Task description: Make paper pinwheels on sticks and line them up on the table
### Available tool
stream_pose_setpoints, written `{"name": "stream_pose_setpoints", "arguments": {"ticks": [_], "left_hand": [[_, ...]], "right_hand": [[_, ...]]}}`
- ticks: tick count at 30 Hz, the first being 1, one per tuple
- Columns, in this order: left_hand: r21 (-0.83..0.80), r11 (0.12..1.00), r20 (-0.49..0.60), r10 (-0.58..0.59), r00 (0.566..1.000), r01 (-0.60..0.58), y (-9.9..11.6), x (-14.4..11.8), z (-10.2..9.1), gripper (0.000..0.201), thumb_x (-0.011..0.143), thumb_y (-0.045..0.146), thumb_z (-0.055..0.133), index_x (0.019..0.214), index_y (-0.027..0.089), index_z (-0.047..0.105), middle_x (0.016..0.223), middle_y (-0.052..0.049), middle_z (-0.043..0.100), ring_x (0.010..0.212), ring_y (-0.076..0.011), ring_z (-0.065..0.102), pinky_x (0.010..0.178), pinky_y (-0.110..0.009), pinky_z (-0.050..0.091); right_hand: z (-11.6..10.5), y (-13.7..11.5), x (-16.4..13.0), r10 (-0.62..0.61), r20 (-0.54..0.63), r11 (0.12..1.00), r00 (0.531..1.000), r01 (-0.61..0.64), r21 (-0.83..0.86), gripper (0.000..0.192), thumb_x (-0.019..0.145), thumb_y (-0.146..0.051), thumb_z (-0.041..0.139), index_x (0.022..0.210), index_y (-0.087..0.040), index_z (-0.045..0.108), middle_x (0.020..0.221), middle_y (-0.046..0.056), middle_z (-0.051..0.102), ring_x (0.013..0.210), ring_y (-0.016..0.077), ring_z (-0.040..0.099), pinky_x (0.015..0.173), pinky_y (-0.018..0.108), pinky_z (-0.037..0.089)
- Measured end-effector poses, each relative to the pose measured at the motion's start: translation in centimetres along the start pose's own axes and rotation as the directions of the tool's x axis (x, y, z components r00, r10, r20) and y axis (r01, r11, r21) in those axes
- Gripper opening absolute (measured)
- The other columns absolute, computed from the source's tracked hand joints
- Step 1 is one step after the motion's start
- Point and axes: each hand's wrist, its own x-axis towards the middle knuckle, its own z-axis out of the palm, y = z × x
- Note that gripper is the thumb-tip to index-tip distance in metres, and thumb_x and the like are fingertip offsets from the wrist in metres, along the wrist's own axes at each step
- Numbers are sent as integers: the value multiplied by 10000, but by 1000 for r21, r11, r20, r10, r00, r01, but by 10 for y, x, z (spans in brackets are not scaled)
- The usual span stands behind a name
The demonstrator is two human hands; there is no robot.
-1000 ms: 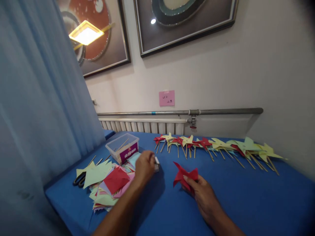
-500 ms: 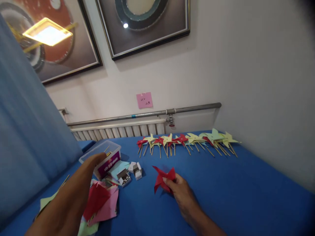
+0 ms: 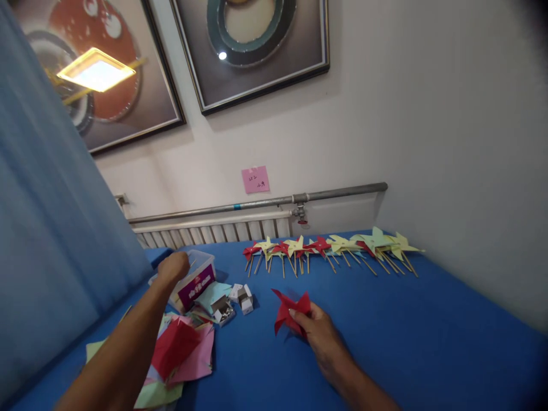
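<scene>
My right hand (image 3: 321, 331) pinches a red paper pinwheel (image 3: 291, 311) above the blue table, thumb on its centre. No stick shows on this pinwheel. My left hand (image 3: 173, 266) is closed over the clear plastic box (image 3: 208, 268) with a purple label; its fingertips face away, so what they hold is hidden. Beneath the left forearm lies a pile of coloured paper, with a red sheet (image 3: 175, 345) on top of a pink sheet (image 3: 199, 359). A small open box (image 3: 223, 311) of shiny metal pieces stands near the plastic box, beside another small white box (image 3: 245, 299).
Along the table's back edge lies a row of finished pinwheels (image 3: 295, 246) on thin wooden sticks. Light blue paper (image 3: 214, 295) is by the plastic box. A blue curtain (image 3: 55, 200) hangs at left; a radiator (image 3: 218, 233) and pipe (image 3: 342, 192) line the wall.
My left hand has risen from inside the plastic box to above its rim. The right hand still holds the red pinwheel in nearly the same place. The view has shifted slightly.
</scene>
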Motion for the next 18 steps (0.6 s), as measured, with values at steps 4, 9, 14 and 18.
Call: {"name": "stream_pose_setpoints", "arguments": {"ticks": [4,9,14,18], "left_hand": [[-194,974,-20,117,993,-119,38,-34,22,261,933,274,491,978,164,723,954,-129,770,943,-259,709,807,-313,505],[-834,550,64,181,981,-47,95,-102,93,260,880,433,543,778,204,615,588,25,576,566,-156,527,573,-244,381],[-937,347,108,185,977,38,116,-135,132,282,811,462,623,754,187,648,523,41,528,507,-122,426,545,-242,290],[-947,237,269,217,938,217,117,-139,134,303,802,460,633,875,170,683,458,65,485,410,-99,321,468,-238,202]], "right_hand": [[-1,-2,-1,11,0,1000,1000,-11,27,212,621,-315,848,719,-210,693,572,-39,644,511,131,531,536,262,409],[-3,-8,-6,46,-1,997,999,-45,64,269,619,-362,878,730,-202,694,617,-11,695,547,146,586,588,283,476],[-2,-15,-11,113,1,987,994,-112,112,414,531,-380,951,810,-190,713,756,35,779,700,184,697,658,281,528],[-3,-15,-9,107,5,987,994,-107,117,423,520,-386,969,789,-194,705,731,25,772,676,173,690,641,277,528]]}}
